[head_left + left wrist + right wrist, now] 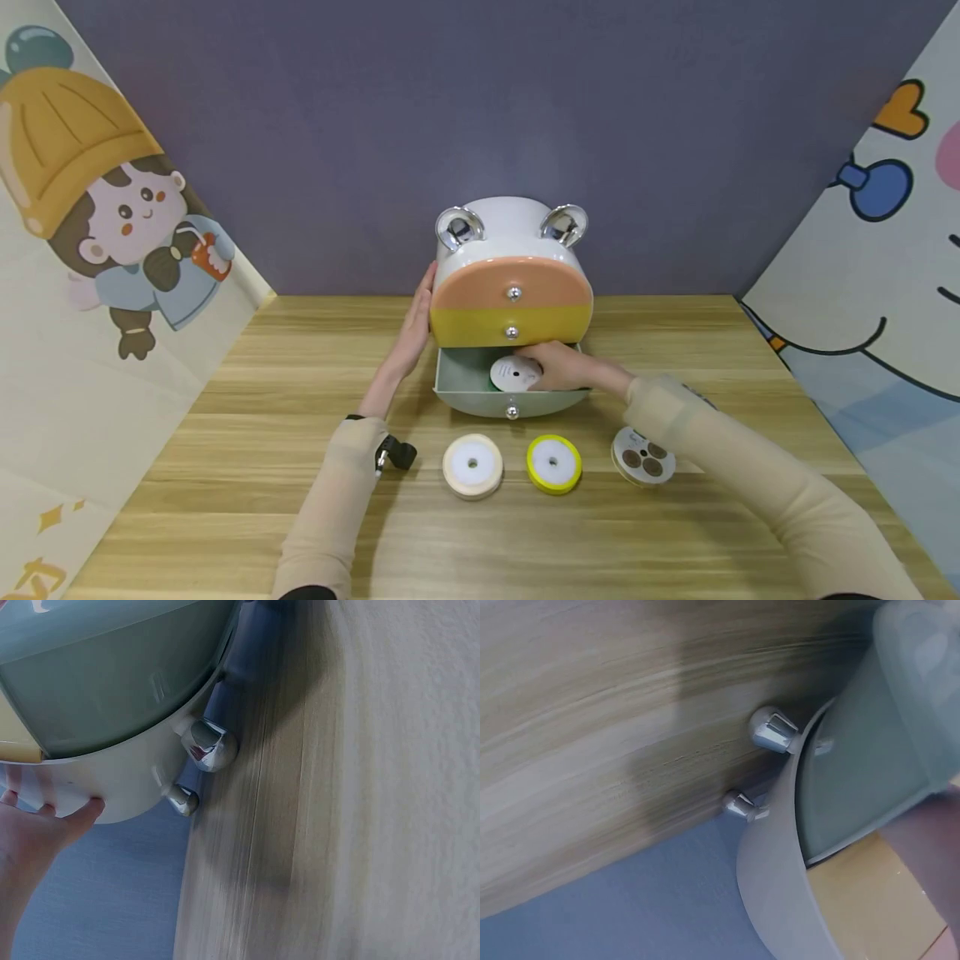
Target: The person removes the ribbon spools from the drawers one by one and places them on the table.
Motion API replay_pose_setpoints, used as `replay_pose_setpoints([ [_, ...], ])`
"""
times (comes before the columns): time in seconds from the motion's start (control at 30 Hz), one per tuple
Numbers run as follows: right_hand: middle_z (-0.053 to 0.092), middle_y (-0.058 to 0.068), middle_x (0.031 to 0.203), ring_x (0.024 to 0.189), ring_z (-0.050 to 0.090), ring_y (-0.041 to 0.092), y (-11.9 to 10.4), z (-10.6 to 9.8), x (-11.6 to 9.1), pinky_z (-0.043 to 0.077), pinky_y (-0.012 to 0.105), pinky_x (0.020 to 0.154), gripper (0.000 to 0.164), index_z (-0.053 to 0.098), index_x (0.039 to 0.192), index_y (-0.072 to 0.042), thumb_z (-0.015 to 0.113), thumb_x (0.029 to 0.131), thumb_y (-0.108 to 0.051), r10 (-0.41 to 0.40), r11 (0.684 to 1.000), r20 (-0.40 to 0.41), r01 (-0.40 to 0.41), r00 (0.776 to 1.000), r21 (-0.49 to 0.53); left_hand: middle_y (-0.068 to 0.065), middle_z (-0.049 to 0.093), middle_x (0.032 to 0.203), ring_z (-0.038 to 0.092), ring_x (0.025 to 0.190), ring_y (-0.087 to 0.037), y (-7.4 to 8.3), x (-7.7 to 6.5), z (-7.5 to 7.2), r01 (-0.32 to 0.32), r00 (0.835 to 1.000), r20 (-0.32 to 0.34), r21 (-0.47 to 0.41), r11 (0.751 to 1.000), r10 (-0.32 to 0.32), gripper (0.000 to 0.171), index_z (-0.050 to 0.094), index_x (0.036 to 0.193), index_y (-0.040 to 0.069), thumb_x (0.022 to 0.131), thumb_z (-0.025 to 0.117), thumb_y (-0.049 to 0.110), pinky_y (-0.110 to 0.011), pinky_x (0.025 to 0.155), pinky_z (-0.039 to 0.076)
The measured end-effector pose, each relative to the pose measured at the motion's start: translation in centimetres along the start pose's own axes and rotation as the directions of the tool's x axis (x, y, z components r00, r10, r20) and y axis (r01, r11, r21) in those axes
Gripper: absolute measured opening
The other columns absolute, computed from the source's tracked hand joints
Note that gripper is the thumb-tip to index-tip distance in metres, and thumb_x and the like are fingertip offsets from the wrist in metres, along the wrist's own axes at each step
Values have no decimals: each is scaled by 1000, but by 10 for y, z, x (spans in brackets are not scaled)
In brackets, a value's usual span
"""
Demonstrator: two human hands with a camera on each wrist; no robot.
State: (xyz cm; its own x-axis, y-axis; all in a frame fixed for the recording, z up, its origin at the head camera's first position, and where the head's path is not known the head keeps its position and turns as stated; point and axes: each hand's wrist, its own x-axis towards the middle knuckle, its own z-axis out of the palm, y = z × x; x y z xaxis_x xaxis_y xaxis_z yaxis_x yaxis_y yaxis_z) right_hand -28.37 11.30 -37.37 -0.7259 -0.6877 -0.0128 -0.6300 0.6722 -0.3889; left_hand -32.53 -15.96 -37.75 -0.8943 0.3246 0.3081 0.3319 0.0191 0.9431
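A rounded white storage box (pixel 510 223) with silver ears and coloured drawer fronts stands on the table. Its lowest drawer (pixel 480 404), grey-green, is pulled out. My left hand (pixel 412 333) rests against the box's left side; in the left wrist view its fingertips (pixel 95 806) touch the white shell. My right hand (pixel 564 367) reaches into the drawer and grips the right side of a ribbon spool (pixel 508 374) with a white face and a green edge. Part of that hand is hidden, and the right wrist view shows only a blurred bit of it behind the drawer.
In front of the box lie a cream ribbon spool (pixel 472 487), a yellow ribbon spool (pixel 553 487) and a white spool with brown round openings (pixel 643 458), close to the right forearm. Silver feet (pixel 214 750) lift the box off the table. A dark wall (pixel 360 167) stands behind.
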Motion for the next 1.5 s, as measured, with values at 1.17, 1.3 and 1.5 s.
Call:
replay_pose_setpoints([
  [1.17,72,13,113,100,66,22,-31,-27,-28,55,34,84,59,64,126,1,79,81,-33,209,942,15,-206,978,265,4,6,170,4,157,-20,-2,-2,0,-3,1000,1,7,1000,3,51,11,161,27,110,17,31,-53,127,8],
  [1.3,65,19,131,120,64,30,-39,-28,-36,54,44,99,70,57,135,4,80,80,-35,219,938,17,-215,976,270,2,6,170,4,157,-22,-2,-2,0,-12,1000,2,7,1000,12,51,11,161,26,110,17,30,-54,127,8],
  [1.5,66,20,127,116,65,30,-46,-30,-50,56,43,93,72,55,137,4,81,80,-31,195,934,-10,-182,981,308,3,7,170,5,157,-19,-2,-1,0,-3,1000,-3,-4,1000,3,51,11,161,25,110,16,30,-50,127,8],
])
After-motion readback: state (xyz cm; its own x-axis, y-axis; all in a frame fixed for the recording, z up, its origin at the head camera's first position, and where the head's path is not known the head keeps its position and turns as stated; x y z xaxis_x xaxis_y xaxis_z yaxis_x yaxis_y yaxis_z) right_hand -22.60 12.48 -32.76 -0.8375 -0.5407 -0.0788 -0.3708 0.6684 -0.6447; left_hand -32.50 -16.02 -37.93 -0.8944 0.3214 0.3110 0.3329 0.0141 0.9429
